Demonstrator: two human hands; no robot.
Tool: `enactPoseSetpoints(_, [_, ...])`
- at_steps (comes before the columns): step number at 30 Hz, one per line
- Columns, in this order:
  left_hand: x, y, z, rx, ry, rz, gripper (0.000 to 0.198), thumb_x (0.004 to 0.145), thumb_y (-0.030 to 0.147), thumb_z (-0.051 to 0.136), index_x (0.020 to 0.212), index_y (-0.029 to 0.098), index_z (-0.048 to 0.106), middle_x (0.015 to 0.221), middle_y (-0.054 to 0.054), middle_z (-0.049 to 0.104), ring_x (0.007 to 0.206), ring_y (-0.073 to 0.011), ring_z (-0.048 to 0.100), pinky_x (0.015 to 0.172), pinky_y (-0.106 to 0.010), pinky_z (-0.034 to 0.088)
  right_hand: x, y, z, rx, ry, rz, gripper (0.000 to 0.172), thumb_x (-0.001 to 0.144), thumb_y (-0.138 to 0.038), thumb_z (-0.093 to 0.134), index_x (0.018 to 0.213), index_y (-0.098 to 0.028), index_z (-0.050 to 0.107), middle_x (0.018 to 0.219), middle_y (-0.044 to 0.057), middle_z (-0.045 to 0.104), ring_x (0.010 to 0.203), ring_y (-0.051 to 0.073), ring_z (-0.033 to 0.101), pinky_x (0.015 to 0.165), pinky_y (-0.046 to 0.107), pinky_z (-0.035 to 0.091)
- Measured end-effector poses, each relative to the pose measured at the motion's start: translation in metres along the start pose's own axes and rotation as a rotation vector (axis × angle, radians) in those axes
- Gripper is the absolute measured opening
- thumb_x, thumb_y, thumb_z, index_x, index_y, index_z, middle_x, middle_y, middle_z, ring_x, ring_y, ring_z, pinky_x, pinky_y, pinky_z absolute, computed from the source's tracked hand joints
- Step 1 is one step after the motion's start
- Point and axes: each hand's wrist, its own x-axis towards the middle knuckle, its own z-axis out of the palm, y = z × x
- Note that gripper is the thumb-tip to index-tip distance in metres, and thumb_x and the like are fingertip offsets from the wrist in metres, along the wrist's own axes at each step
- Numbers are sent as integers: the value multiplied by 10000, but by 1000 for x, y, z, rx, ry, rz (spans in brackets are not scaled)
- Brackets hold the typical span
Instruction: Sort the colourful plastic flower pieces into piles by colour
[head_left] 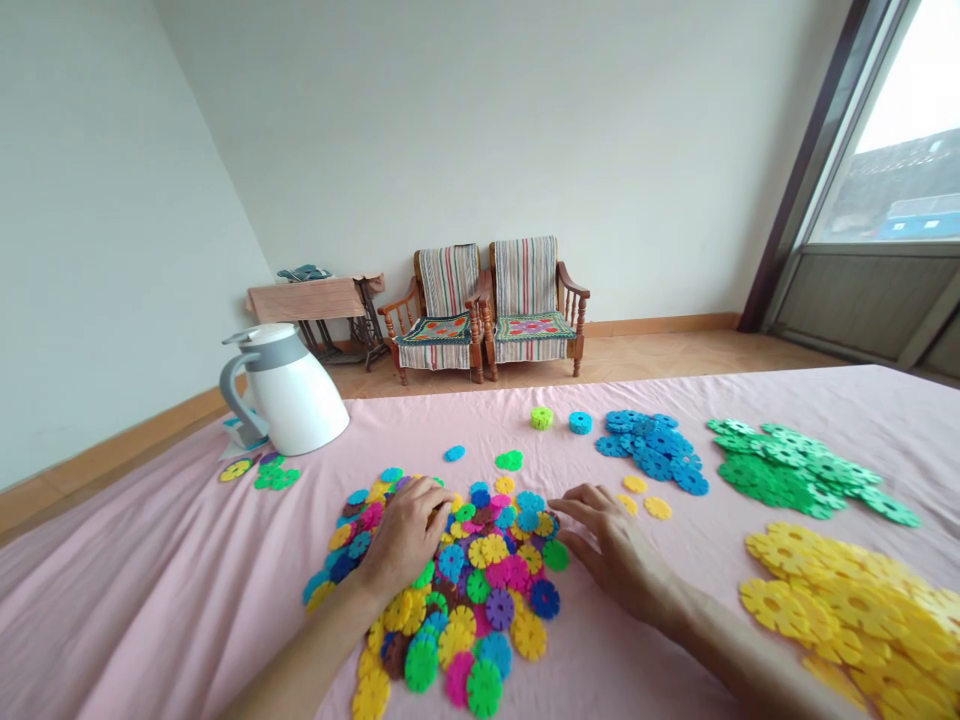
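A heap of mixed-colour notched plastic discs (499, 608) lies on the pink cloth in front of me. My left hand (411, 530) rests over the heap's left upper part, its fingers curled down among the discs; what they hold, if anything, is hidden. At the heap's right edge is my right hand (607, 540), fingers apart, fingertips beside the outer discs and nothing seen in it. Sorted piles of blue discs (654, 447), green discs (795, 470) and yellow discs (862, 610) lie to the right. Small stacks, one lime (541, 418) and one light blue (580, 422), stand beyond the heap.
A white and grey jug (300, 395) stands at the left of the cloth-covered table (187, 560), with a few discs (276, 474) near its base. Loose yellow discs (658, 507) lie by my right hand. Two wooden chairs (532, 325) stand against the wall.
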Motion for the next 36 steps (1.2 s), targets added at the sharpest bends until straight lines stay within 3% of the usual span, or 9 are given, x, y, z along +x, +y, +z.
enactPoseSetpoints(7, [0, 1, 0, 11, 1, 7, 219, 889, 178, 437, 901, 190, 655, 853, -53, 604, 882, -198, 546, 805, -344, 438, 6, -10, 6, -76, -55, 23, 254, 855, -294, 563, 1092, -273, 653, 1029, 75, 603, 926, 226, 538, 808, 356, 439])
enactPoseSetpoints(15, [-1, 1, 0, 15, 3, 13, 220, 889, 176, 438, 911, 196, 656, 860, -51, 608, 886, -197, 546, 808, -343, 439, 0, -16, 8, -121, -14, -77, 206, 911, -233, 466, 978, -211, 659, 917, 75, 598, 835, 194, 544, 736, 315, 436])
enactPoseSetpoints(21, [0, 1, 0, 29, 11, 15, 213, 883, 169, 448, 892, 198, 659, 843, -46, 608, 873, -196, 546, 804, -334, 435, -1, -19, 6, -247, 7, -146, 289, 938, -169, 375, 810, -192, 633, 809, 57, 578, 733, 165, 516, 662, 282, 385])
enactPoseSetpoints(26, [0, 1, 0, 24, 13, 11, 209, 883, 171, 451, 895, 197, 658, 847, -43, 610, 876, -193, 552, 801, -325, 434, -1, -5, 1, -262, 139, 7, 258, 933, -214, 378, 807, -179, 600, 792, 58, 570, 740, 169, 527, 682, 288, 381])
enactPoseSetpoints(29, [0, 2, 0, 32, 7, 13, 213, 894, 178, 440, 894, 193, 652, 848, -46, 606, 880, -196, 544, 806, -331, 429, -2, 15, -10, -380, 238, 141, 235, 908, -237, 399, 750, -184, 565, 761, 56, 565, 762, 195, 534, 692, 317, 374])
enactPoseSetpoints(32, [0, 2, -1, 34, 2, 20, 213, 898, 179, 436, 887, 195, 648, 843, -48, 604, 876, -199, 542, 802, -332, 427, -3, 35, -21, -501, 319, 245, 184, 889, -256, 421, 836, -195, 586, 824, 69, 592, 825, 234, 546, 703, 353, 370])
enactPoseSetpoints(36, [0, 2, -1, 29, 4, 25, 218, 900, 178, 430, 889, 200, 646, 840, -46, 604, 870, -198, 545, 796, -329, 428, -4, 39, -24, -382, 357, 203, 190, 882, -268, 439, 958, -193, 596, 940, 90, 601, 864, 239, 543, 738, 374, 405])
